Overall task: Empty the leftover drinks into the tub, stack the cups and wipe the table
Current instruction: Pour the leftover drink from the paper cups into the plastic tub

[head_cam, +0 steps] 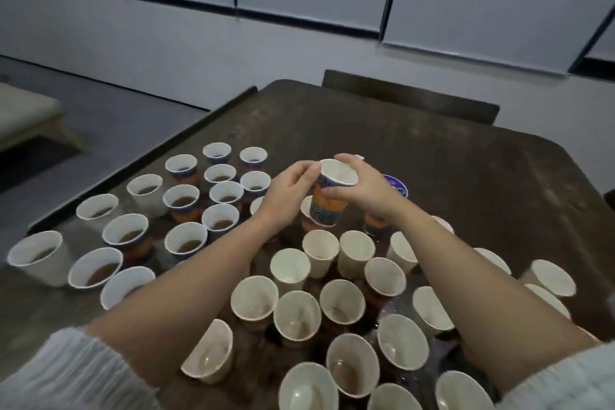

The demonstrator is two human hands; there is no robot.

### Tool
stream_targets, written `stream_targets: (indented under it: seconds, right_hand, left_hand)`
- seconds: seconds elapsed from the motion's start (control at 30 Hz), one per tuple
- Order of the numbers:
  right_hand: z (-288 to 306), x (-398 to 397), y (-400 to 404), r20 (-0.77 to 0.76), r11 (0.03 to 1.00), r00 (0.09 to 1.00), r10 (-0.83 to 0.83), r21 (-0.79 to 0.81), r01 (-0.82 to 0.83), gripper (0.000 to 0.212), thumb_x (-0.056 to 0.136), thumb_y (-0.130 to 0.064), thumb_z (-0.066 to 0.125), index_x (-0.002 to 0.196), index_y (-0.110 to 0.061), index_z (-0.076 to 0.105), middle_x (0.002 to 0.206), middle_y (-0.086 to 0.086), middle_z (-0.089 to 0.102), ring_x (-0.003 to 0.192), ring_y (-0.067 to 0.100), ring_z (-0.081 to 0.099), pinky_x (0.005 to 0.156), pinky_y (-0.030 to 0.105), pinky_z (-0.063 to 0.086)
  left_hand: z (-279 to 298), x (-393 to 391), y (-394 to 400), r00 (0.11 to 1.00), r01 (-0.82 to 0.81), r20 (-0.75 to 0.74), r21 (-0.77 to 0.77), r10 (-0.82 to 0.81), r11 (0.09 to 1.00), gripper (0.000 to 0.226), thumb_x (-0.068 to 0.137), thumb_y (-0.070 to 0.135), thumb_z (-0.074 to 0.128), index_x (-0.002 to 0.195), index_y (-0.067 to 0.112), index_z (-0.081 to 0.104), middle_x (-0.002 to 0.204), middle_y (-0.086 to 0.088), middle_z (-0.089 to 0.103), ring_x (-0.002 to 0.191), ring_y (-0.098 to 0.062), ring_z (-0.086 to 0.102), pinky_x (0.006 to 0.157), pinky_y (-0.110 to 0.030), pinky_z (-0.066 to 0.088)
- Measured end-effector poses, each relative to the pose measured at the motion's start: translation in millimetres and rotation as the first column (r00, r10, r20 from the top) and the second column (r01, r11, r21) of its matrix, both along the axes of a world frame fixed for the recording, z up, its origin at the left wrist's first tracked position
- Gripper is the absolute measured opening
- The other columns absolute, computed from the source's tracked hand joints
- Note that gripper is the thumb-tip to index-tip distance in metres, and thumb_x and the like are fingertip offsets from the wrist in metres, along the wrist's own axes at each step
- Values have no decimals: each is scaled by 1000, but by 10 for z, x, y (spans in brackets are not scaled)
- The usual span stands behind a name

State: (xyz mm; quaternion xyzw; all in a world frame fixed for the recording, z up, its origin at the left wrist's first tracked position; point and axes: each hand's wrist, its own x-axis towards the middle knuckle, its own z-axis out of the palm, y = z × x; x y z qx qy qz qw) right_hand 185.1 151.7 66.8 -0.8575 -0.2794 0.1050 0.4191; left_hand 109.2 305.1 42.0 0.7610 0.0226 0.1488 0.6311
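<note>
Both hands meet just above the middle of the frame, over a dark brown worktop (pixel 449 176) crowded with paper cups. The right hand (pixel 362 191) grips a printed cup (pixel 327 196) with an orange and blue wrap, its fingers (pixel 346 160) curled over the far rim and the thumb across the near side; the cup is tilted, its white mouth turned up towards the camera. The left hand (pixel 286 191) comes in from the left, its fingers loosely curled, the tips touching the cup's rim or just beside it; I cannot tell whether they pinch it.

Just right of the right hand, partly hidden behind it, a round purple-blue thing (pixel 397 185) lies on the worktop; whether it is a lid or the tub cannot be told.

On the left half of the frame stands a cluster of cups with brown drink (pixel 184 200) in their bottoms, upright and close together, some plain white, some printed. In the lower middle and lower right stands a second cluster of white cups (pixel 289 266), mostly drained, several with only a trace of liquid at the bottom. Wet patches shine on the worktop between them.

Beyond the far edge of the worktop a dark chair back (pixel 409 95) shows. White gathered sleeves (pixel 66 373) fill the lower corners.
</note>
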Motion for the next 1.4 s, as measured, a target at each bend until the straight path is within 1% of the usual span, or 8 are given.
stream_targets:
  seconds: [0.07, 0.17, 0.33, 0.43, 0.6, 0.87, 1.13, 1.4]
  right_hand:
    - [-35, 90, 362, 32, 995, 999, 18, -103, -15, 74, 80, -32, 78, 142, -18, 40, 138, 2, 47, 118, 12, 47, 96, 32, 48]
    - [-75, 259, 704, 73, 987, 997, -38, -154, 49, 78, 75, -29, 80, 141, -18, 40, 137, 7, 46, 123, 21, 47, 101, 38, 47]
    - [-211, 543, 1121, 135, 973, 976, -173, -133, 190, 78, 76, -24, 78, 140, -20, 35, 133, 9, 37, 115, 25, 47, 99, 40, 47]
    - [-362, 672, 1249, 217, 922, 957, -194, -293, 253, 80, 77, -35, 76, 142, -19, 33, 136, 10, 38, 122, 31, 45, 103, 45, 42]
    - [-705, 872, 1471, 245, 777, 956, -163, -565, 278, 81, 80, -46, 71, 145, -22, 29, 139, 10, 41, 129, 33, 40, 104, 45, 33]
    - [-1021, 1016, 1526, 130, 712, 984, -123, -679, 179, 83, 82, -45, 71, 147, -23, 26, 141, 10, 38, 132, 33, 36, 106, 48, 29]
    - [-1128, 1045, 1517, 81, 696, 993, -89, -708, 120, 88, 83, -47, 69, 151, -24, 18, 145, 11, 35, 134, 34, 34, 109, 52, 26]
    - [-1075, 1060, 1556, -40, 767, 998, -54, -642, 16, 96, 81, -30, 72, 154, -30, 10, 152, 10, 26, 138, 36, 27, 112, 55, 19]
  left_hand:
    - [-65, 69, 358, 999, -14, -45, 50, 16, 999, 20, 101, 31, 45, 109, 23, 61, 100, 7, 66, 98, -11, 62, 80, -24, 52]
    - [-185, 221, 781, 992, -28, -119, 193, 52, 981, 25, 100, 28, 48, 119, 17, 60, 112, -3, 66, 106, -19, 62, 95, -41, 50]
    - [-359, 490, 1405, 953, -48, -264, 357, 150, 933, 43, 91, 2, 50, 132, 15, 51, 120, -6, 59, 103, -18, 58, 89, -31, 48]
    - [-449, 627, 1582, 938, 6, -298, 519, 175, 854, 57, 85, 4, 60, 139, 15, 45, 134, -7, 52, 123, -24, 50, 104, -40, 43]
    - [-616, 964, 1783, 912, 192, -388, 692, 134, 696, 74, 82, 18, 72, 145, 15, 33, 146, -10, 37, 134, -27, 35, 108, -40, 36]
    - [-864, 1282, 1872, 855, 413, -517, 724, 39, 553, 96, 77, 33, 78, 151, 20, 18, 156, -6, 19, 144, -27, 16, 114, -44, 29]
    - [-943, 1422, 1790, 825, 491, -565, 734, 22, 470, 88, 80, 33, 76, 150, 28, 24, 149, -8, 31, 138, -29, 30, 108, -45, 39]
    - [-893, 1477, 1760, 843, 422, -537, 696, 31, 581, 77, 78, 25, 76, 143, 27, 35, 137, -9, 36, 131, -29, 34, 103, -42, 41]
